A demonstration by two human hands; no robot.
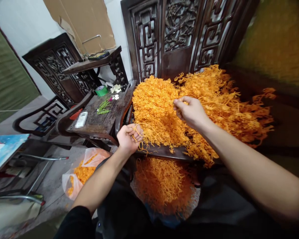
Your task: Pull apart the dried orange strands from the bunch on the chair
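My left hand [130, 137] is closed around thin orange plastic stems, whose loose ends stick out past the fingers. It is at the front left corner of a big heap of orange plastic sprigs [154, 106] on a dark carved wooden bench [161, 152]. Over the middle of that heap, my right hand [189, 111] has thumb and fingers pinched together; what is between them, if anything, is too small to make out. A looser pile of branched orange sprigs [229, 106] spreads to the right. Below, between my legs, more orange stems [164, 179] fill a container.
To the left, a dark side table [89, 122] bears a green tape roll [101, 90], green sprigs [104, 106] and white flowers [115, 88]. A plastic bag [76, 186] with orange pieces sits on the floor. A folding table [7, 149] stands at far left.
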